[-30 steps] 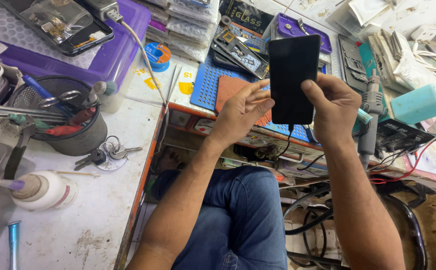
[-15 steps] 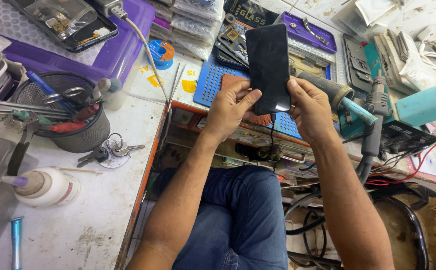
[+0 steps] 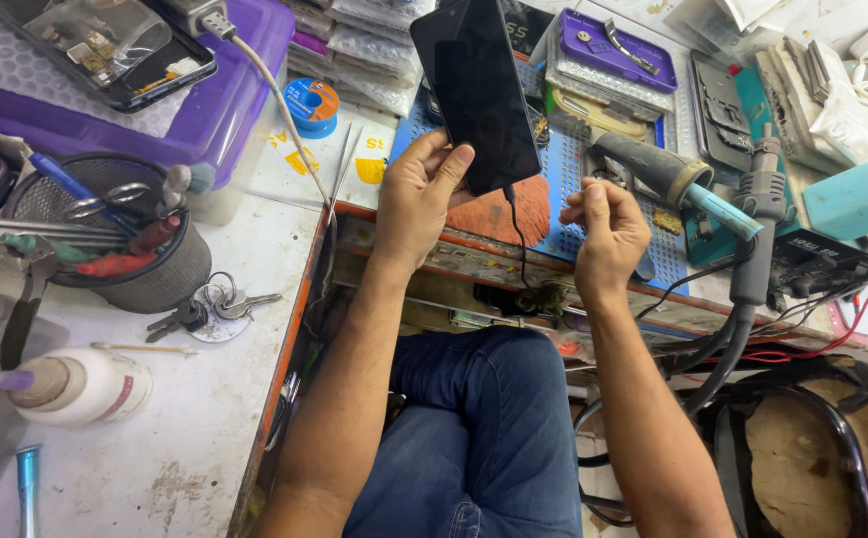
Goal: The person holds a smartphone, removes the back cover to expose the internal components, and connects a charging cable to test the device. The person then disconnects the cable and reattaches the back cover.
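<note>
Left hand (image 3: 419, 199) has a solid grip on the black phone (image 3: 477, 92), fingers wrapped around its lower edge, holding it tilted up in the air over the blue mat (image 3: 608, 214) at the back part of the table. Screen is dark. A thin black cable (image 3: 516, 234) hangs from the phone's bottom end and drops toward the front edge of the table.

Right hand (image 3: 601, 231) is just to the right of the phone, not touching it, fingers curled in on themselves. Can't tell if it's pinching something small or just clenched on nothing.

Around it: a hot air handle (image 3: 675, 177) lies on the mat right behind the right hand, and a purple tray (image 3: 618, 48) sits further back. On the left side of the table there's a mesh cup of tools (image 3: 105, 231), a bunch of keys (image 3: 210, 307) beside it, and a white bottle (image 3: 73, 387) lying near the front edge.
</note>
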